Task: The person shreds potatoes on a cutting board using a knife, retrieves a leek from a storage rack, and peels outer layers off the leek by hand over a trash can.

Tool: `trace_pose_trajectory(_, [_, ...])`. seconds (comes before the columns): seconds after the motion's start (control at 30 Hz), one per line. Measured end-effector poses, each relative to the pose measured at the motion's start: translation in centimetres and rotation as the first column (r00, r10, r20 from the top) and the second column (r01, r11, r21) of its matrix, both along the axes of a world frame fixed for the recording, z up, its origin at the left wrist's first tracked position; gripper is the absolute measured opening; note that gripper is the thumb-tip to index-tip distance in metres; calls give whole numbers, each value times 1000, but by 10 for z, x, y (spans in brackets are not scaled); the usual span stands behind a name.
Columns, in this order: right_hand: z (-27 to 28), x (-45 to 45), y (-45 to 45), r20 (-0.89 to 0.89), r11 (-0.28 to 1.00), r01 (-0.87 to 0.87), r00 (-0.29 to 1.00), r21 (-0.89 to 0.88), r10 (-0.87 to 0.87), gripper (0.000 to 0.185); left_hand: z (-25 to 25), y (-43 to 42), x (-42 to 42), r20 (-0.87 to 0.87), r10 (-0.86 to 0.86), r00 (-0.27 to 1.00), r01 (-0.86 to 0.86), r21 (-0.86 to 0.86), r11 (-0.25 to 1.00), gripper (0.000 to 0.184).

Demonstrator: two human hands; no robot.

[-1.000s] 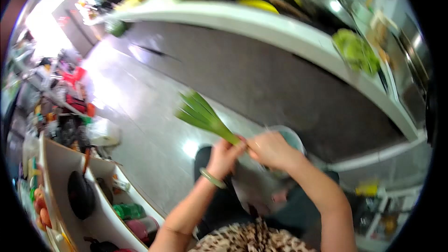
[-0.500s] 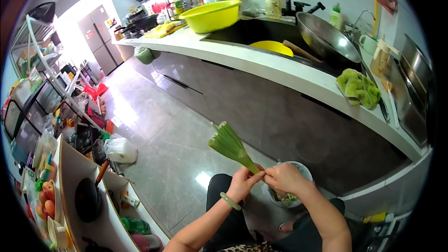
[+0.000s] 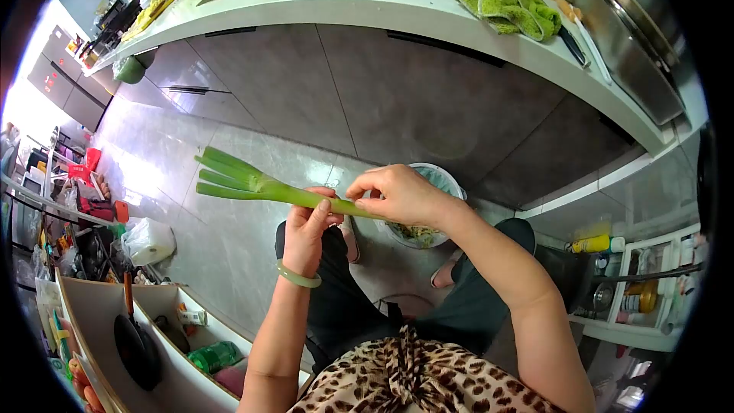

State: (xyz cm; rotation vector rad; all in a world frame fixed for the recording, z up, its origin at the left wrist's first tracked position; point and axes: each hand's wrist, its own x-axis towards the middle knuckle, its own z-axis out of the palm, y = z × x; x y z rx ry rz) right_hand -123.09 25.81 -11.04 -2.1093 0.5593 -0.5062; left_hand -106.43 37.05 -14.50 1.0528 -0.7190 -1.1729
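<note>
A long green leek [image 3: 287, 193] with trimmed leaf tops lies nearly level across my lap, its leaves fanned out to the left. My left hand [image 3: 306, 231], with a pale green bangle [image 3: 298, 275] at the wrist, is closed around the stalk. At the stalk's other end my right hand [image 3: 401, 197] pinches with bent fingers. Part of that end is hidden behind the right hand. Right below this hand, between my feet and the cabinet, stands a white bin [image 3: 451, 183] with a bag liner and vegetable scraps inside.
Grey cabinets [image 3: 413, 99] run beneath a white counter [image 3: 367, 1] holding a green cloth [image 3: 508, 8] and metal pans [image 3: 623, 46]. An open-topped shelf unit with a black frying pan [image 3: 138, 352] stands at left. At right is a white rack [image 3: 650, 283] of bottles.
The view has tilted down and turned right. The leek has swung from steeply upright to nearly level, leaves pointing left. My right hand has opened out somewhat over the stalk's end.
</note>
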Motion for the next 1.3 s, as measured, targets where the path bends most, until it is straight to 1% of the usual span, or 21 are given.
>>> trace_pose_trajectory(0.03, [3, 2, 0, 21, 998, -34, 999, -58, 35, 18, 0, 0, 1, -43, 10, 999, -12, -29, 1000, 21])
trace_pose_trajectory(0.07, [7, 4, 1, 0, 996, -50, 999, -72, 50, 20, -2, 1, 3, -46, 1, 999, -3, -34, 999, 24])
trace_pose_trajectory(0.2, [17, 13, 2, -63, 997, -32, 998, -69, 28, 20, 2, 4, 3, -67, 4, 998, -8, -60, 998, 25])
trace_pose_trajectory(0.3, [16, 19, 0, -46, 997, -81, 996, -20, 80, 18, 3, 6, 7, -34, -10, 999, 8, -65, 998, 25])
trace_pose_trajectory(0.37, [19, 19, 0, -43, 990, -118, 992, 78, 122, 16, 1, 7, 10, 18, -67, 998, 68, -86, 994, 24])
trace_pose_trajectory(0.4, [21, 19, 1, -44, 989, -120, 991, 81, 124, 16, 1, 7, 10, 16, -65, 998, 66, -83, 994, 24])
trace_pose_trajectory(0.47, [23, 18, 1, -66, 978, -132, 987, 161, 144, 15, 1, 7, 10, 28, -84, 996, 86, -92, 992, 23])
trace_pose_trajectory(0.5, [22, 19, 0, -68, 978, -132, 987, 163, 145, 15, 2, 7, 10, 26, -83, 996, 85, -90, 992, 23])
trace_pose_trajectory(0.57, [17, 19, -2, -62, 974, -183, 979, 136, 193, 15, 3, 7, 8, 39, -88, 995, 92, -98, 991, 23])
trace_pose_trajectory(0.7, [12, 19, -6, -51, 965, -229, 970, 125, 237, 14, 1, 7, 10, 56, -90, 994, 94, -86, 992, 22])
trace_pose_trajectory(0.77, [11, 17, -7, 5, 960, -279, 960, 36, 279, 14, 0, 6, 12, 83, -113, 990, 121, -99, 988, 22])
trace_pose_trajectory(0.8, [11, 16, -7, 5, 960, -279, 960, 38, 279, 14, 2, 5, 12, 83, -112, 990, 120, -97, 988, 22])
trace_pose_trajectory(0.87, [11, 12, -6, 75, 954, -294, 954, 49, 290, 12, 7, 5, 11, 8, -107, 994, 108, -88, 990, 22])
trace_pose_trajectory(0.9, [10, 10, -7, 77, 955, -292, 955, 50, 288, 12, 7, 4, 12, 10, -110, 994, 110, -86, 990, 22])
trace_pose_trajectory(0.97, [7, 5, -6, 146, 946, -281, 955, 161, 259, 9, 6, 3, 15, -3, -85, 996, 85, -90, 992, 21])
trace_pose_trajectory(1.0, [6, 3, -5, 148, 947, -277, 956, 163, 254, 9, 7, 4, 15, -2, -90, 996, 90, -88, 992, 21])
trace_pose_trajectory(1.07, [7, -3, -2, 207, 926, -262, 956, 273, 209, 10, 11, 6, 15, -15, -69, 998, 67, -107, 992, 20])
trace_pose_trajectory(1.1, [10, -9, -1, 207, 927, -258, 957, 274, 205, 10, 11, 7, 17, -15, -74, 997, 72, -106, 992, 20])
trace_pose_trajectory(1.17, [17, -27, -1, 61, 923, -204, 979, 326, 194, 8, 11, 8, 21, -2, -68, 998, 67, -103, 992, 19])
trace_pose_trajectory(1.23, [4, -49, -6, 47, 920, -191, 981, 342, 186, 9, 11, 8, 25, -10, -51, 999, 50, -98, 994, 18])
trace_pose_trajectory(1.3, [-5, -75, -9, 33, 924, -112, 994, 366, 107, 9, 10, 10, 33, -21, -39, 999, 37, -93, 995, 17])
